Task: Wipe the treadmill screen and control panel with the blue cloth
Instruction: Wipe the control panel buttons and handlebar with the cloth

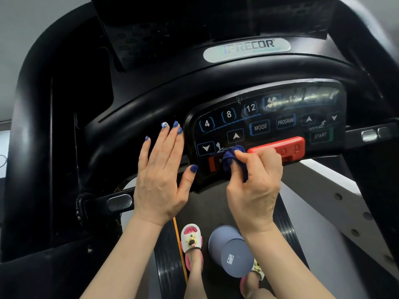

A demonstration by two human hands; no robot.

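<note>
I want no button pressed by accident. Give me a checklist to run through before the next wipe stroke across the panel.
1. Blue cloth gripped in the right hand: ok, bunched between the fingers.
2. Cloth in contact with the control panel: ok, pressed beside the incline arrows.
3. Left hand off the buttons: ok, flat on the frame left of the panel.
4. Red safety key undisturbed: cannot tell, the right hand touches its left end.
5. START button clear of the cloth: ok.
6. Screen wiped: cannot tell.
</note>
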